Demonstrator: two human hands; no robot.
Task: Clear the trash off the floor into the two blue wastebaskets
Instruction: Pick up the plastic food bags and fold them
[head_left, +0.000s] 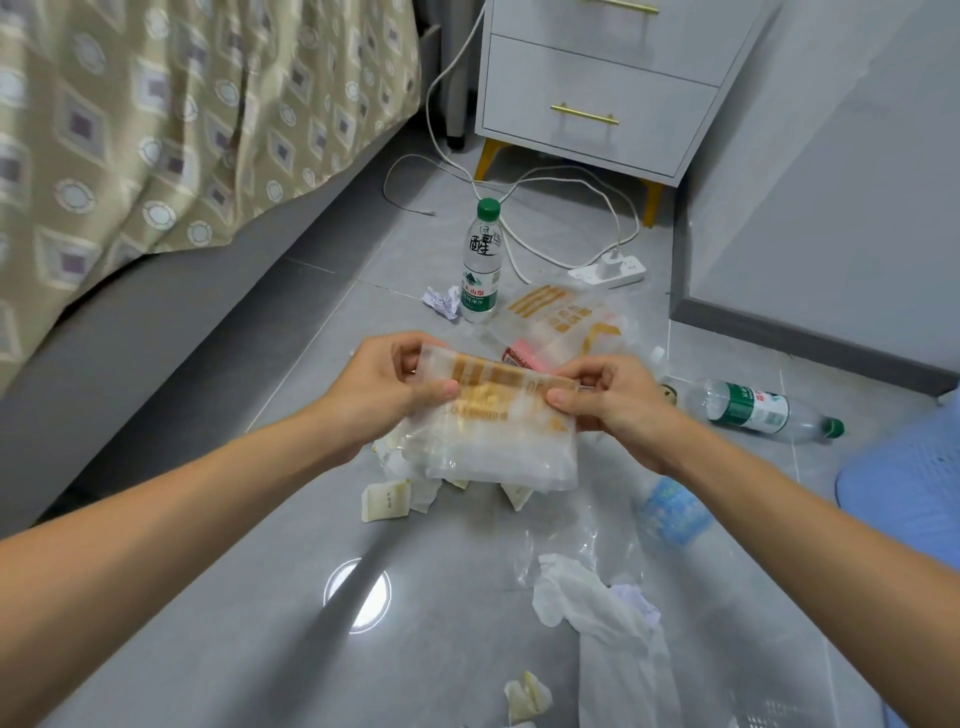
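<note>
A clear plastic bag with orange print (498, 426) hangs above the floor, folded flat. My left hand (384, 389) pinches its upper left corner and my right hand (608, 400) pinches its upper right corner. A blue wastebasket (914, 483) shows only partly at the right edge. Trash lies on the grey tile floor: an upright water bottle (480, 265), a bottle lying on its side (758, 410), a second printed plastic bag (566, 317), crumpled paper (441, 302), small paper packets (387, 500), a crushed blue-labelled bottle (672, 512) and white tissue (587, 597).
A bed with a patterned cover (156, 130) runs along the left. A white nightstand (608, 88) stands at the back, with a white cable (566, 187) looping to a power strip (610, 270) on the floor. A grey wall (831, 208) closes the right side.
</note>
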